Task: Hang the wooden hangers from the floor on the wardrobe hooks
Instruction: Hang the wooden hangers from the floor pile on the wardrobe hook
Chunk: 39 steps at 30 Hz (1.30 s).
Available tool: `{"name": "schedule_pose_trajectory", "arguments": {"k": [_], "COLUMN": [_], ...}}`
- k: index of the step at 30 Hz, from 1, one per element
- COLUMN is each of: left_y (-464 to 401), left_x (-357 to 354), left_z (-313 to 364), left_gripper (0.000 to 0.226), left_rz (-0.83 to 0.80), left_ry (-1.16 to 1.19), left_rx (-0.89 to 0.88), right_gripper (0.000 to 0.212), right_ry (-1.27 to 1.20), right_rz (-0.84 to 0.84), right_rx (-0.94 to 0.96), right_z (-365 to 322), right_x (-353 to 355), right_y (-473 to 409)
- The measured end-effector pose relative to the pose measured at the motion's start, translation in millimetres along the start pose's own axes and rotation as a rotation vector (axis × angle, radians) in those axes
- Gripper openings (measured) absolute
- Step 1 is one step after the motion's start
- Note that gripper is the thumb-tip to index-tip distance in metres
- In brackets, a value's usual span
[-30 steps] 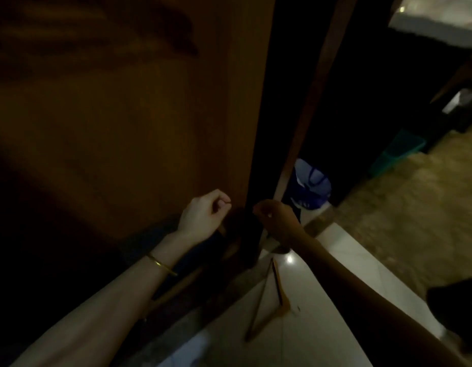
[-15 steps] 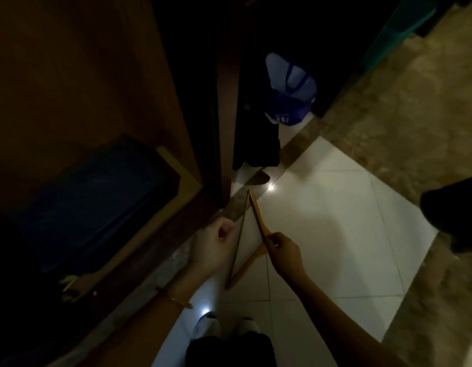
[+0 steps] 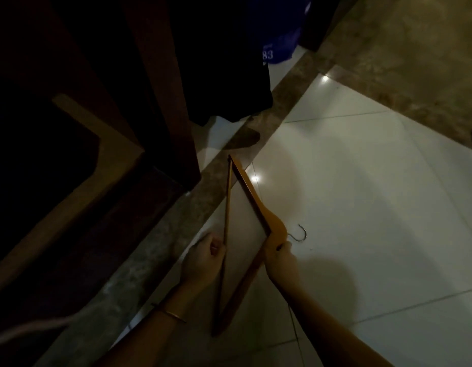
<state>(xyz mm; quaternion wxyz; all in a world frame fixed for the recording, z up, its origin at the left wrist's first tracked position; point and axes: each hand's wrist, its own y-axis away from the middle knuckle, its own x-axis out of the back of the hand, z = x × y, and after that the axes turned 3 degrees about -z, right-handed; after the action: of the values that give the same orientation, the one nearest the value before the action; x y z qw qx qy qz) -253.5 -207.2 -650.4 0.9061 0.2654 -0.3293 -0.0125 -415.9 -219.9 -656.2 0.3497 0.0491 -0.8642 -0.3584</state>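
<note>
**One wooden hanger, two hands on it**

One wooden hanger (image 3: 252,197) is in view, a triangle lying low over the white floor tiles (image 3: 361,194). The right hand (image 3: 279,256) grasps it at the neck, fingers curled round the wood just below the single metal hook (image 3: 299,234), which points away to that hand's right. The left hand (image 3: 205,260) pinches the thin bottom bar, thumb and fingers closed on it. The hanger's far corner reaches ahead of both hands toward a brown stone strip (image 3: 176,234); its near corner lies between the two forearms.

One thin bangle (image 3: 174,313) circles the left wrist. Ahead and left of the left hand stands the dark wardrobe (image 3: 160,83); its inside is too dark to make out. One blue bag (image 3: 278,41), far ahead of the hands, is cut off by the top edge, with only the figures "83" readable. Dark cloth (image 3: 229,88) hangs beside it, its shape unclear.
</note>
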Motion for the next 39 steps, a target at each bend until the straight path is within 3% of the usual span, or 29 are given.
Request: {"name": "schedule_pose_trajectory", "arguments": {"k": [3,6,10,15,19,22,24,27,30,35,39], "left_y": [-27,-42,-48,-47,-27,-1,22,66,112,168,216], "left_x": [-23,-37,-47,-43,-22,7,30,69,108,172,232], "left_z": [-17,-26,-21,-1,39,76,107,160,210,275,321], "left_gripper": [0.016,0.033,0.043,0.029,0.030,0.035,0.050,0.059,0.056,0.062,0.050], "left_rz": [-0.100,-0.197,-0.165,-0.183,-0.152,-0.137,-0.061,0.101,0.111,0.154,0.119], "left_ry": [-0.082,-0.159,-0.159,-0.062,0.051,0.065,0.028,-0.027,-0.091,-0.193,-0.081], "left_rx": [-0.004,0.008,0.124,0.066,-0.006,-0.100,-0.168,-0.338,-0.459,-0.534,-0.483], "right_gripper": [0.058,0.071,0.064,0.066,0.044,0.035,0.034,0.035,0.036,0.035,0.035], "right_ry": [-0.037,-0.151,-0.184,-0.479,-0.604,-0.548,-0.483,-0.315,-0.105,0.171,0.274], "right_rz": [0.012,0.076,0.161,0.309,0.402,0.495,0.526,0.515,0.454,0.377,0.339], "right_rx": [-0.068,-0.141,-0.094,-0.185,-0.208,-0.120,-0.050,0.036,0.122,0.309,0.503], "right_z": [16,18,22,1,-31,-57,-74,-93,-108,-143,-191], "right_x": [-12,-24,-40,-29,6,56,93,144,182,241,292], "right_y": [-29,-39,-42,-46,-21,12,42,95,152,240,298]}}
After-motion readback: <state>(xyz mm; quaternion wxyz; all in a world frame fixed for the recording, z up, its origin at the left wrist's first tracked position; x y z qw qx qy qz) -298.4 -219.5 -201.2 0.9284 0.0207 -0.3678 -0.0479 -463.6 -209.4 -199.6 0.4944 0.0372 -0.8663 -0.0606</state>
